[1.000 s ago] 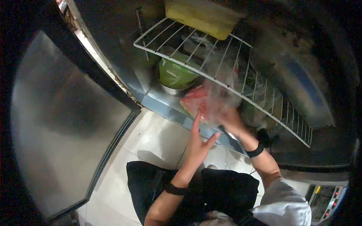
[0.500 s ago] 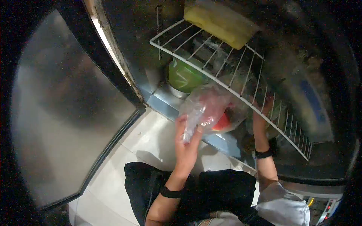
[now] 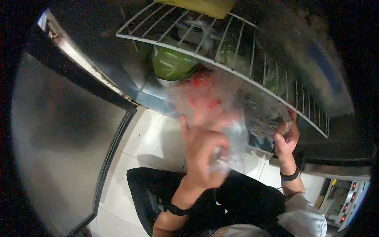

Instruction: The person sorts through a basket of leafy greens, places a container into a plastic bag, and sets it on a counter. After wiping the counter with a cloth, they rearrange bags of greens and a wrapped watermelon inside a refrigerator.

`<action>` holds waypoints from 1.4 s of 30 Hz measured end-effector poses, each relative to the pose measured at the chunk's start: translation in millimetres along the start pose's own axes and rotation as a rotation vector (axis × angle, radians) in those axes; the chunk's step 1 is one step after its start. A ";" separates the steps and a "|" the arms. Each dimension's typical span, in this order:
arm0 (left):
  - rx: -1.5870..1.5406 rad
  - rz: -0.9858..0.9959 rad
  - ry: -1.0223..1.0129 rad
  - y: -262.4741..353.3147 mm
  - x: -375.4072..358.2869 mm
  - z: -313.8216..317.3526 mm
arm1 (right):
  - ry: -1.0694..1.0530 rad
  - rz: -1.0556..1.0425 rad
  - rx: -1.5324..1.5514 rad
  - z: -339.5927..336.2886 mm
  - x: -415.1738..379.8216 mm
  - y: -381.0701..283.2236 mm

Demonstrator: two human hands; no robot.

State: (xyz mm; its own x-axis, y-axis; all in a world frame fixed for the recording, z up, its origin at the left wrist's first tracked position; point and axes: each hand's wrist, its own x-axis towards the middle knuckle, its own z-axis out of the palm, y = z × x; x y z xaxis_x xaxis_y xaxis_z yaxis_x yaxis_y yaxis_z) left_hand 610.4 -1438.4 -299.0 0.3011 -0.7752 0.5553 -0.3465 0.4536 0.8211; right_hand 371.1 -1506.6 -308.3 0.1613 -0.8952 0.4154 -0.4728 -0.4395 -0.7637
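Note:
In front of the open fridge, my left hand has its fingers curled around the gathered plastic of a clear bag. Red pieces show through that bag, blurred by motion, and I cannot make out what they are. Below the wire shelf's front edge, my right hand is closed, thumb against fingers, on the edge of another clear plastic bag. Its contents look dark and greenish, and the shelf wires partly hide it. Behind the red-filled bag sits a round green item in a metal bowl.
A white wire shelf slants across above both hands, with a yellow block-like item on it. The fridge door stands open at left. White floor tiles lie below, and a lit panel is at right.
The left hand has gone from supporting the red-filled bag to grasping its gathered plastic. My right hand has come out toward the shelf's edge with another bag. The view has shifted.

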 end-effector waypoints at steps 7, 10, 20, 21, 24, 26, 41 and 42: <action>-0.161 -0.284 -0.416 24.0 -18.9 9.5 | 0.014 -0.552 -0.019 17.6 -9.7 -14.4; -0.333 -0.428 -0.390 12.4 -25.8 14.5 | -0.295 -0.294 0.594 22.1 -6.6 -6.3; -0.722 -0.319 -0.210 -1.5 -44.7 39.3 | -0.740 -0.354 0.107 60.1 12.8 -15.4; -0.718 -0.318 -0.206 -9.1 -44.6 39.0 | -0.633 -0.465 0.152 59.7 14.6 -9.4; -0.576 -0.496 -0.263 -26.1 -36.3 31.3 | -0.710 -0.310 0.213 63.8 13.5 -16.4; -0.549 -0.507 -0.230 -28.9 -40.5 36.1 | -0.799 -0.115 0.255 65.0 10.4 -16.8; -0.249 -0.464 -0.276 -52.6 -68.1 63.4 | -0.703 0.220 0.275 86.9 41.3 22.2; -0.331 -0.476 -0.260 -54.2 -66.7 63.2 | -0.720 0.265 0.308 83.3 43.6 19.3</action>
State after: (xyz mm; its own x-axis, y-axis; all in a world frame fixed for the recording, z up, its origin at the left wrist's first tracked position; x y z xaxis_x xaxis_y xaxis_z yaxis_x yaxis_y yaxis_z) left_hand 553.0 -1439.1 -388.8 0.1144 -0.9880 0.1034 0.0775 0.1127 0.9906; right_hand 441.2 -1560.2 -346.1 0.6426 -0.7540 -0.1359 -0.3315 -0.1138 -0.9366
